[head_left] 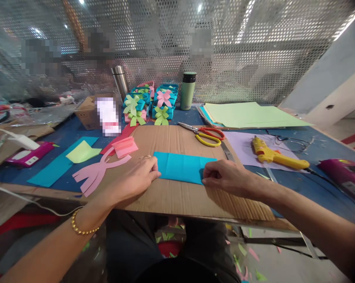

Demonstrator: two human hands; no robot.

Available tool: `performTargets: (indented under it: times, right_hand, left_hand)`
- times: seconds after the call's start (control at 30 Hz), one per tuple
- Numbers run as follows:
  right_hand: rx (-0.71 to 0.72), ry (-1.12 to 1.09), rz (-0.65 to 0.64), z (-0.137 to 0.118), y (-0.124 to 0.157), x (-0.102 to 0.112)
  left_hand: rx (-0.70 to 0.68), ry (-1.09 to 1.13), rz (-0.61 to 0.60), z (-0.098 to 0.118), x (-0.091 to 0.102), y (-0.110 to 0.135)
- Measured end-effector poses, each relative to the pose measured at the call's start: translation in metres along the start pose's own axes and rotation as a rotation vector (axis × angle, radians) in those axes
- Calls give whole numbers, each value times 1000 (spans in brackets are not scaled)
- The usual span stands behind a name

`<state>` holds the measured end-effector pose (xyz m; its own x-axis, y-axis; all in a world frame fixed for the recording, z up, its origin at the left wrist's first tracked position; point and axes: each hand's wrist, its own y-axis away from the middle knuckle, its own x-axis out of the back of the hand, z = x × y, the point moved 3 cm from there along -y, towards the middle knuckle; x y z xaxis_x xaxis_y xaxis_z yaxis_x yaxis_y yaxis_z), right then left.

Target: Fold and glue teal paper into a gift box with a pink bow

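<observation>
"What's closest to your lens?"

"Dark trousers (198, 236), at six o'clock on my feed, below the table (192, 117). Above them the blue paper (180, 167) lies on brown cardboard (177, 198); I'll take that paper as my clock's hub."

"And the hands?"

"The left hand (140, 173) is at nine o'clock, fingers bunched, pinching that end. The right hand (226, 175), at three, is curled, thumb and forefinger closed on the opposite end."

"Which step would you call it?"

"I'd judge squaring or creasing. Lines cross the paper, though from here I can't be sure how many layers it has."

"What does the next move call for?"

"Both ends kept level, I'd say, and even pressure so no crease skews. I see scissors (202, 133) at one o'clock and a glue gun (279, 155) at three, beyond the right hand; neither is held."

"Anything assembled?"

"At eleven, small paper boxes (165, 98) with bows. Pink cut paper (99, 171) lies at nine, past the left hand."
</observation>
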<state>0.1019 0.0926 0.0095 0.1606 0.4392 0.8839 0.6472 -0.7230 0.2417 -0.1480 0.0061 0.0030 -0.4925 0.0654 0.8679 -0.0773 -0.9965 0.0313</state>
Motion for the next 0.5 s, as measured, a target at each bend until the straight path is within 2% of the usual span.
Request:
performTargets:
  times: [0.5]
  right_hand:
    - [29,-19,8,-2,2,1]
  left_hand:
    - [1,-21,-27,3,7,-4]
